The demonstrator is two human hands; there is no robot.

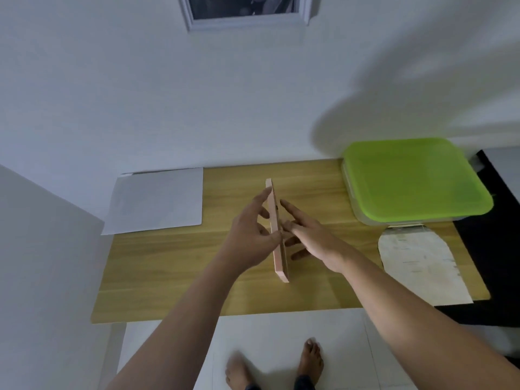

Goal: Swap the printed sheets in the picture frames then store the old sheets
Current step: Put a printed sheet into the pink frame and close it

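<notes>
You hold the pink picture frame (281,266) up on its edge at the middle of the wooden table (168,266), your left hand (247,237) pinching it and your right hand (312,237) pressing its other side with straight fingers.

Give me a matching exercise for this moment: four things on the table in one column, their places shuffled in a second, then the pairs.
Things
1 picture frame
2 white sheet
3 green-lidded box
4 printed sheet

Places
A right front of the table
B on edge between the left hand and right hand
C left rear of the table
D right rear corner of the table

Pairs: 1-B, 2-C, 3-D, 4-A
</notes>
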